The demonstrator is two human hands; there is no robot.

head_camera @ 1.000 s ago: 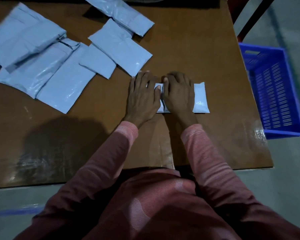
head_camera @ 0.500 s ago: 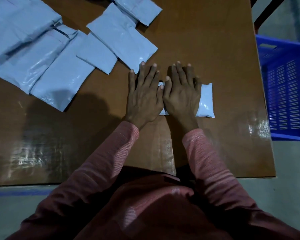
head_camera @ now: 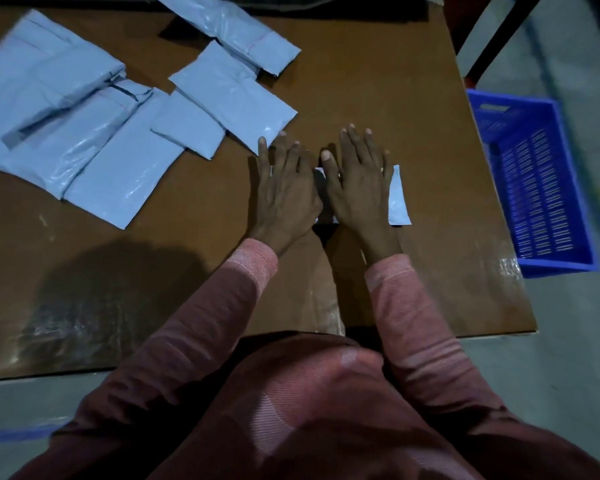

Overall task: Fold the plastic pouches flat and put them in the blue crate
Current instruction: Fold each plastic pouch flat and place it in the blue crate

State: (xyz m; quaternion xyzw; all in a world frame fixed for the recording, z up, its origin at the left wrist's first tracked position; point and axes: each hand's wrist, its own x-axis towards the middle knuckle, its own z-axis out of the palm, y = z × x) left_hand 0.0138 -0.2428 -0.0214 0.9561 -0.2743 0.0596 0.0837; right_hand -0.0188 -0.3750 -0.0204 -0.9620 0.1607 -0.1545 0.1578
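One folded pouch (head_camera: pixel 398 199) lies flat on the brown table (head_camera: pixel 378 81), pale blue-white, mostly covered by the two hands; its long axis runs side to side across the table, one short end pointing toward the blue crate (head_camera: pixel 534 181) and the other hidden under the left hand. Only its crate-side end and a thin strip between the hands are visible. It sits toward the crate side of the table, apart from the table edge nearest the crate.

The left hand (head_camera: pixel 286 199) presses palm-down on the end of the folded pouch farther from the crate, fingers extended and slightly spread, pointing away from the person; it grips nothing, it only bears flat on the plastic. The right hand (head_camera: pixel 359 192) lies the same way just beside it on the crate side, palm down, fingers straight and close together, its thumb nearly touching the left hand. Both wrists come from pink sleeves (head_camera: pixel 409 320) that slope back toward the person's body.

On the far side of the hands from the crate, a loose spread of unfolded pouches (head_camera: pixel 84 140) overlaps across the table, the nearest one (head_camera: pixel 232 95) almost touching the left fingertips. The crate stands on the floor just beside the table's edge, lower than the tabletop, its slotted bottom showing.
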